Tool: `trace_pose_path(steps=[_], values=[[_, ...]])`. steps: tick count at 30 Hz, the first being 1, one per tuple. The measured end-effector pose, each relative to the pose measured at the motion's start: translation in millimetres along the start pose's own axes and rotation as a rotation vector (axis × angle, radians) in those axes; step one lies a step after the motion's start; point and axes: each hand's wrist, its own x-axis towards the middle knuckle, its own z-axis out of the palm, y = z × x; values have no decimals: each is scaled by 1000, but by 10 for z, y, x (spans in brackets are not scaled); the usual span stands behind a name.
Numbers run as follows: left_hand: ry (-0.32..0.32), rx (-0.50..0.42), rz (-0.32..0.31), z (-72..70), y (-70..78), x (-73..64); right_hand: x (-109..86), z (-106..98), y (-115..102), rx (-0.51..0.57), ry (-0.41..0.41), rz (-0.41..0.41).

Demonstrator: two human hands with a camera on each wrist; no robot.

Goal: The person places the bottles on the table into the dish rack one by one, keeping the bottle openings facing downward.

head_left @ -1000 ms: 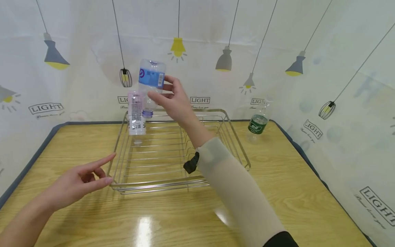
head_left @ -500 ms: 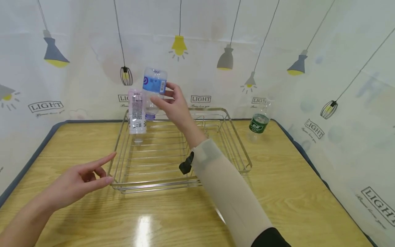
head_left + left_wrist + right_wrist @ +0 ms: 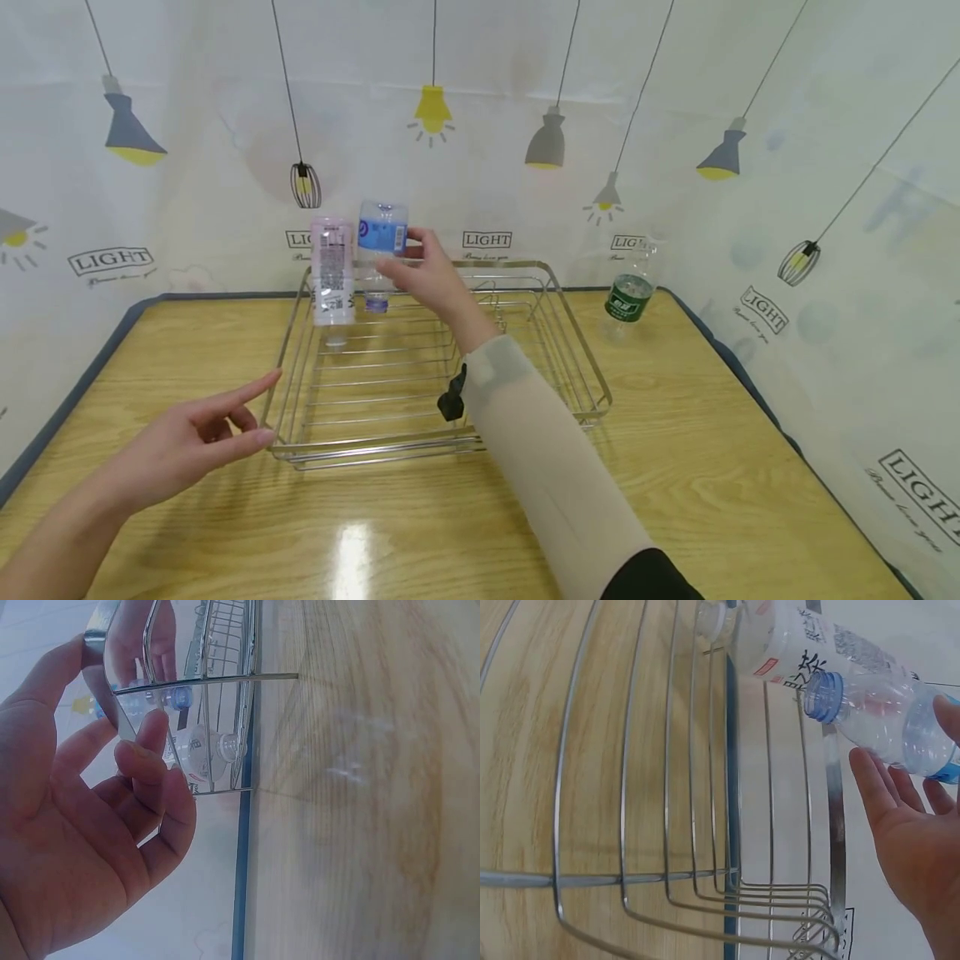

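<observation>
My right hand (image 3: 431,279) grips a clear plastic bottle (image 3: 382,236) with a blue label, held upside down over the back left of a wire dish rack (image 3: 375,442). Its uncapped blue-ringed mouth shows in the right wrist view, where the bottle (image 3: 870,709) lies between thumb and fingers. Just left of it, a pink-and-white labelled bottle (image 3: 332,271) stands neck down in the rack. My left hand (image 3: 168,454) touches the rack's front left corner with straight index finger and thumb, other fingers curled in; the left wrist view shows this hand (image 3: 82,825) at the metal rim.
A clear bottle with a green label (image 3: 628,298) stands upright on the wooden table (image 3: 420,533), right of the rack. Wire dividers (image 3: 536,333) line the rack's right side. A printed curtain (image 3: 495,67) closes off the back and sides.
My right hand has lowered the blue-labelled bottle toward the rack and slightly right, beside the pink-and-white one. My left hand has stayed at the rack's corner.
</observation>
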Motion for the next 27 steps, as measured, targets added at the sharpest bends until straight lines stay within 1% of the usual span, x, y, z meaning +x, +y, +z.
trace_pose_path(steps=[6,9,13,15,22,27], values=[[-5,4,-5,-1,0,-4,-15,13,40,-58,-51,71],[-5,4,-6,-3,4,-3,-21,24,63,-87,-77,86],[-3,7,-3,-3,7,-3,-38,47,90,-100,-107,103],[-1,12,-1,3,3,-4,-48,60,100,-112,-112,105],[0,16,10,30,-12,1,-69,78,126,-210,-109,119],[-2,13,7,23,1,-1,-77,66,146,-214,-120,121]])
